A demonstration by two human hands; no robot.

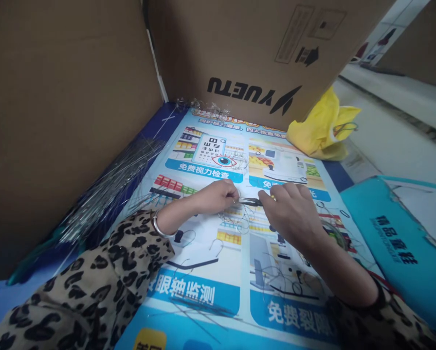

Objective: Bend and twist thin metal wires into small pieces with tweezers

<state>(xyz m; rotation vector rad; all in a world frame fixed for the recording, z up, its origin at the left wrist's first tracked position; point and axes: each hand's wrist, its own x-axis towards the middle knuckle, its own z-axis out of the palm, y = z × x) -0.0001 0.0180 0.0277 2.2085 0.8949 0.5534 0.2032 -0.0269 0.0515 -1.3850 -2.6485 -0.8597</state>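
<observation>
Near the middle of the printed poster sheet [245,272], my left hand [218,196] is closed in a pinch on a thin wire, of which only a little shows at the fingertips. Wrapped round the handles of a pair of pliers [252,201] is my right hand [293,209]. The narrow jaws of the pliers point left and meet the wire beside my left fingertips. Below the jaws, thin loops of wire [240,221] lie on the sheet. My right hand covers most of the handles.
A bundle of straight wires [108,180] lies at the left. Cardboard [68,97] walls stand at the left and back, with clear wire coils [207,106] along the back edge. At the right are a yellow bag [315,129] and a turquoise box [382,233]. Loose wires [199,308] lie in front.
</observation>
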